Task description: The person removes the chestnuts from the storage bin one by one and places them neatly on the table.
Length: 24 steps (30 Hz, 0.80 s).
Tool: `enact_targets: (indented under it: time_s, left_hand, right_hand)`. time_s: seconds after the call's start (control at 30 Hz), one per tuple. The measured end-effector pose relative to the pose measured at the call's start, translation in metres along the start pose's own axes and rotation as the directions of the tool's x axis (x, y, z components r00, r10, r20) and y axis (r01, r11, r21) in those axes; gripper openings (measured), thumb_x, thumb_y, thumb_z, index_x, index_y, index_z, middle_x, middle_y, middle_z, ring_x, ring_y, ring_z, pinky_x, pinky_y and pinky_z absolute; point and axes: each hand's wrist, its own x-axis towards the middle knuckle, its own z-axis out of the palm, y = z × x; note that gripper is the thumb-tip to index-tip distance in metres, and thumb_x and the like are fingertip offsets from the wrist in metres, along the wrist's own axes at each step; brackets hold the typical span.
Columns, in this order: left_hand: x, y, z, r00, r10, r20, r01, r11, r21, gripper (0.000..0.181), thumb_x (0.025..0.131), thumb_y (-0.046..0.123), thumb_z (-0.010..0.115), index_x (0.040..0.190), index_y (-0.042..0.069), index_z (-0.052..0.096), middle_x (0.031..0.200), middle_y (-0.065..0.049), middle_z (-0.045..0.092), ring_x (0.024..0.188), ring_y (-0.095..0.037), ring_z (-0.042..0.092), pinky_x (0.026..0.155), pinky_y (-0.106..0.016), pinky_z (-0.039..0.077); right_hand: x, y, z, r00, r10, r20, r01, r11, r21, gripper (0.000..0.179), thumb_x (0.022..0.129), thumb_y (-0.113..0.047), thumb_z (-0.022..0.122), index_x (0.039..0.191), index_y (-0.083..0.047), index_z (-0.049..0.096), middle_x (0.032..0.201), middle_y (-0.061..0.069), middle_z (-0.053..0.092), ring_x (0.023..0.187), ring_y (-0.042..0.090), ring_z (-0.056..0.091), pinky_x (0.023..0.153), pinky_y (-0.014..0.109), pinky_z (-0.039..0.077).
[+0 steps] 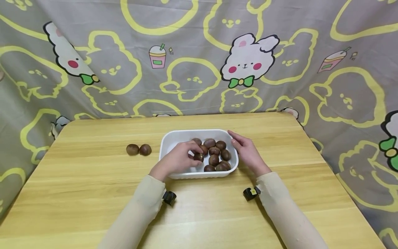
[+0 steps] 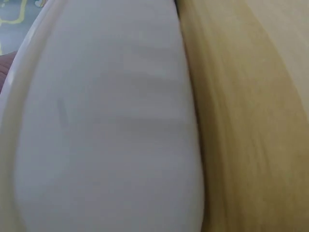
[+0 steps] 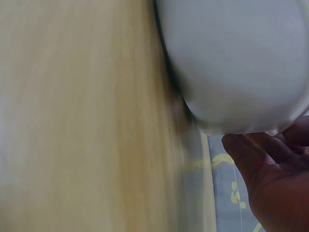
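Observation:
A white tray (image 1: 174, 138) holds several brown chestnuts (image 1: 214, 160), mostly in its right half. Reaching over the tray's front rim, my left hand (image 1: 178, 157) pinches one chestnut (image 1: 199, 157) between thumb and fingers, low inside the tray. My right hand (image 1: 248, 154) rests against the tray's right end, its fingers extended along the outer wall. In the right wrist view, the fingertips (image 3: 232, 141) touch the white outer wall (image 3: 236, 67). The left wrist view is filled by the tray's front wall (image 2: 106, 116), and the left fingers are mostly hidden there.
Two chestnuts, a left one (image 1: 132, 149) and a right one (image 1: 145, 149), sit side by side on the wooden table (image 1: 93, 193), left of the tray. A patterned grey curtain (image 1: 192, 45) hangs behind the table's back edge. Black wrist cameras sit at both cuffs.

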Motion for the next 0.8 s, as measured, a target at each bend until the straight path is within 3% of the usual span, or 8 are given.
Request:
enact_targets:
  time_s: [0.3, 0.5, 0.8]
  left_hand:
    - [-0.007, -0.004, -0.02, 0.996, 0.033, -0.078, -0.042, 0.992, -0.122, 0.027, 0.081, 0.003, 0.078, 0.107, -0.002, 0.071, 0.106, -0.005, 0.064, 0.096, -0.019, 0.061, 0.086, -0.031, 0.054]
    - [-0.018, -0.006, -0.038, 0.992, -0.036, -0.124, 0.016, 0.987, -0.158, 0.027, 0.085, 0.006, 0.078, 0.11, 0.001, 0.071, 0.11, -0.003, 0.064, 0.102, -0.018, 0.061, 0.088, -0.027, 0.052]
    - [-0.044, -0.02, -0.071, 0.968, -0.111, -0.225, 0.044, 0.958, -0.283, 0.028, 0.084, 0.004, 0.078, 0.111, 0.001, 0.07, 0.112, -0.008, 0.061, 0.103, -0.026, 0.061, 0.089, -0.031, 0.052]
  right_hand:
    - [-0.005, -0.007, -0.002, 1.0, 0.007, 0.004, -0.007, 1.0, 0.025, 0.041, 0.106, -0.012, 0.045, 0.146, -0.004, 0.045, 0.15, 0.013, 0.04, 0.14, 0.025, 0.032, 0.113, 0.039, 0.026]
    - [-0.003, -0.001, -0.002, 1.0, 0.003, -0.001, -0.003, 1.0, 0.02, 0.041, 0.106, -0.014, 0.045, 0.146, -0.006, 0.046, 0.15, 0.011, 0.041, 0.14, 0.024, 0.032, 0.113, 0.039, 0.026]
    - [0.0, -0.001, 0.001, 1.0, -0.009, -0.004, 0.009, 1.0, 0.004, 0.04, 0.106, -0.014, 0.046, 0.145, -0.007, 0.047, 0.149, 0.011, 0.043, 0.139, 0.023, 0.034, 0.113, 0.039, 0.027]
